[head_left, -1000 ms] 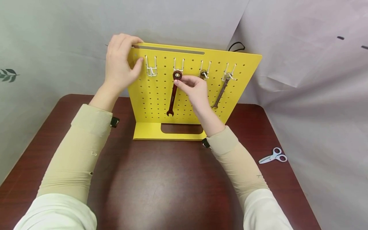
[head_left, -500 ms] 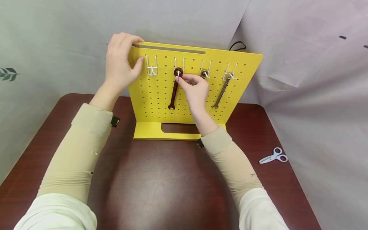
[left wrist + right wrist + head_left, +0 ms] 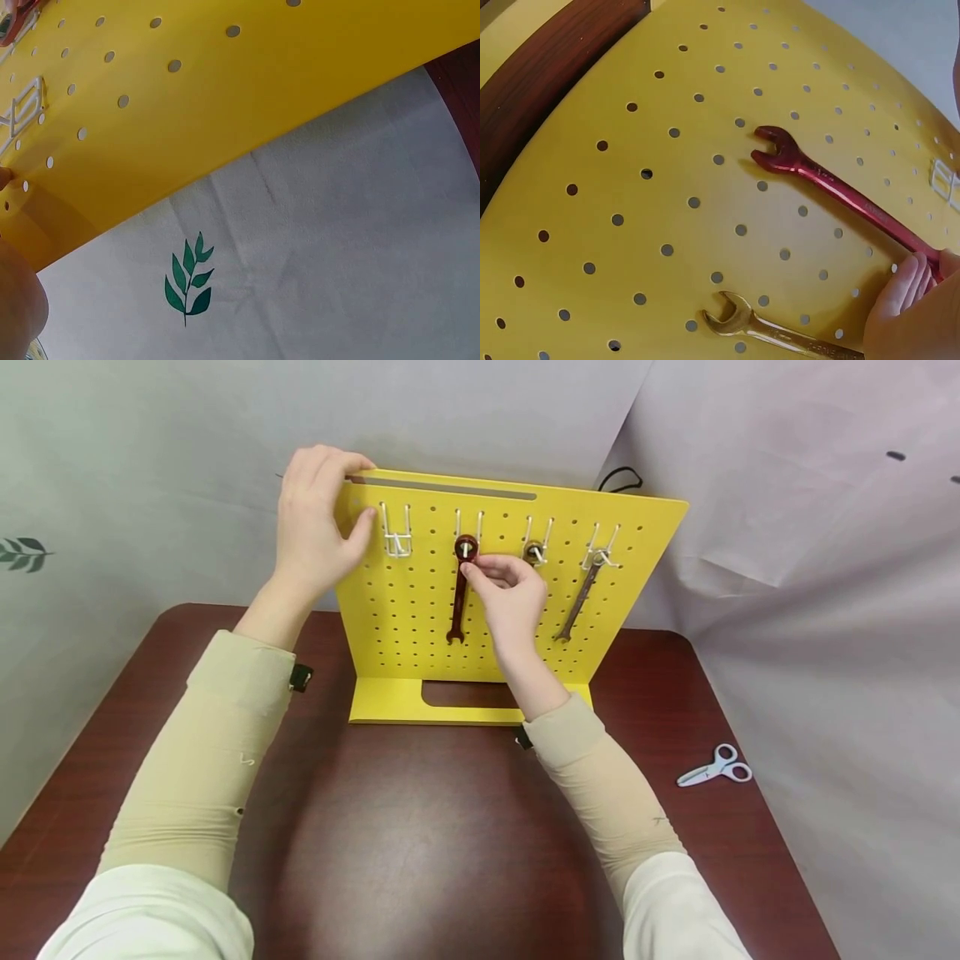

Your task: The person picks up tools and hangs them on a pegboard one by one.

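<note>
The right hand (image 3: 513, 593) pinches the red wrench (image 3: 459, 602) between thumb and fingers, just below its ring end. Directly above this grip, a white hook (image 3: 480, 522) on the yellow pegboard (image 3: 405, 610) bears the wrench, its prong showing inside the ring. To the right of the grip, a gold wrench (image 3: 780, 336) hangs from a second hook, partly hidden by the hand in the head view; farther right, a darker wrench (image 3: 579, 602) hangs from another. To the left of the grip is one more wire hook (image 3: 397, 543). Stamped lettering runs along the shanks of the red and gold wrenches in the right wrist view, too small to read. The long axis of the red wrench is nearly vertical, ring end up at the grip, open end down and slightly left. Beyond the left-hand hook, the left hand (image 3: 315, 518) grips the board's upper corner, fingers over the top edge and thumb at the front. Well below and right of the pinch, scissors (image 3: 716, 767) lie on the table (image 3: 420, 827).
</note>
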A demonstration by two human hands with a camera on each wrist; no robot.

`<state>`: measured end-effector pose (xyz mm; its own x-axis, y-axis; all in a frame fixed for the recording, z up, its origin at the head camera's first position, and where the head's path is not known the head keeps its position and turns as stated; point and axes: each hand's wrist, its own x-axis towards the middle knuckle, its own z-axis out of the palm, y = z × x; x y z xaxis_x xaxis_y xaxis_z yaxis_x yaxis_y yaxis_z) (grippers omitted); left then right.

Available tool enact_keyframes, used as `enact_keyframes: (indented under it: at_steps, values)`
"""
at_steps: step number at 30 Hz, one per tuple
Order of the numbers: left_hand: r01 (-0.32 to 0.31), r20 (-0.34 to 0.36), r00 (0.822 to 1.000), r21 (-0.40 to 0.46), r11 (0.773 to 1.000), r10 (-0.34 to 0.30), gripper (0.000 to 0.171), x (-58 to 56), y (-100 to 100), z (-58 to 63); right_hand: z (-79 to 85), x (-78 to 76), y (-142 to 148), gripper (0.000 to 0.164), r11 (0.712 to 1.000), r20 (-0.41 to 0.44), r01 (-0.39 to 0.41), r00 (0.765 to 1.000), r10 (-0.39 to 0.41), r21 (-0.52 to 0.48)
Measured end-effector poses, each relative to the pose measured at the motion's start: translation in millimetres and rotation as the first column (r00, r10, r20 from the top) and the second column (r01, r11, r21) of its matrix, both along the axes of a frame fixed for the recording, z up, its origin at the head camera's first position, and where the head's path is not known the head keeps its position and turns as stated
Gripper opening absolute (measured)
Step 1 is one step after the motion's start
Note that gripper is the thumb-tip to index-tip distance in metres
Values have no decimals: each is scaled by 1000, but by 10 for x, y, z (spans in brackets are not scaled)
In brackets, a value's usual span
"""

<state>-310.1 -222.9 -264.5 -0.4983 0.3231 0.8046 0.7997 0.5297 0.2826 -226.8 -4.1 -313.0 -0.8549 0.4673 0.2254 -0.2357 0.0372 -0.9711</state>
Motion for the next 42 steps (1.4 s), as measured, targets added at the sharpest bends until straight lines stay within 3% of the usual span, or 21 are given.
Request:
enact_keyframes:
  at_steps: [11,20,33,42]
  values:
    - [2,-1,1000,0,1000,-2,37,12,-2,0,-89,201,113,18,998,-60,-56,997,57,23]
    - [5,1,1000,9,1000,-5,37,15,16,-5,-190,437,369,19,996,-38,-90,995,90,-1]
    - [0,2,1000,7,1000,0,36,14,1,-3,-423,686,886,17,998,-41,-39,998,36,-58]
    - [-6,-7,1000,-3,1000,6,36,19,-13,-6,-501,804,1209,22,982,-84,34,995,-50,-186]
